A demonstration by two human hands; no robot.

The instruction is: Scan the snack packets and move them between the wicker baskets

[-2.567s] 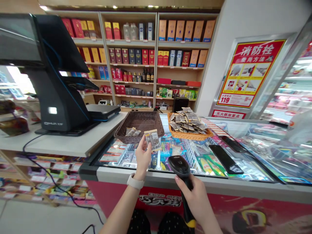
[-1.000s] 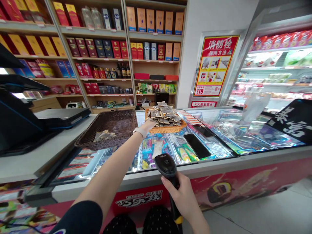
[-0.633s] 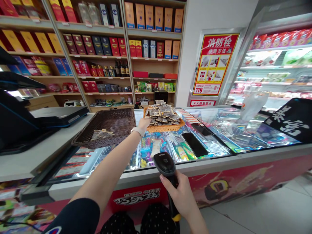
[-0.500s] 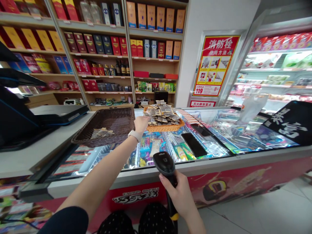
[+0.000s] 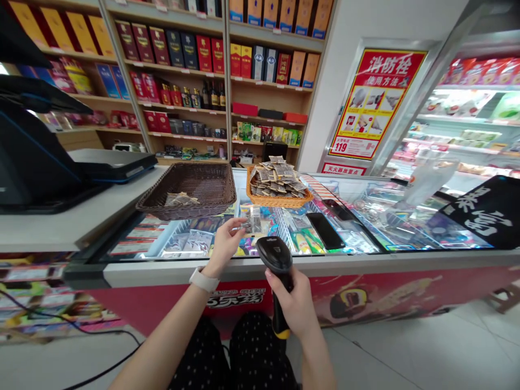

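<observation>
My left hand point(image 5: 227, 244), with a white band on the wrist, pinches a small clear-and-tan sachet point(image 5: 253, 219) above the freezer's glass top. My right hand point(image 5: 293, 300) is wrapped round the handle of a black barcode scanner point(image 5: 274, 254) with a yellow tip at its base. The scanner's head points toward the freezer, just right of and nearer than the sachet. Beyond the sachet, an orange wicker basket point(image 5: 280, 202) bears a heap of similar sachets point(image 5: 276, 177). To its left, a dark brown basket point(image 5: 195, 179) has a few sachets point(image 5: 181, 199) in its near part.
The glass-topped freezer point(image 5: 345, 265) spans the front. On it lie a black phone point(image 5: 326, 230), a second dark device point(image 5: 338, 209), a clear plastic bag point(image 5: 430, 181) and a black cloth item point(image 5: 483, 211). A scale point(image 5: 114, 162) stands left; stocked shelves point(image 5: 174, 70) rise behind.
My left hand has drawn back from the orange basket toward me with a sachet in its fingers. The scanner stays in my right hand. The camera view has tilted down and turned slightly left.
</observation>
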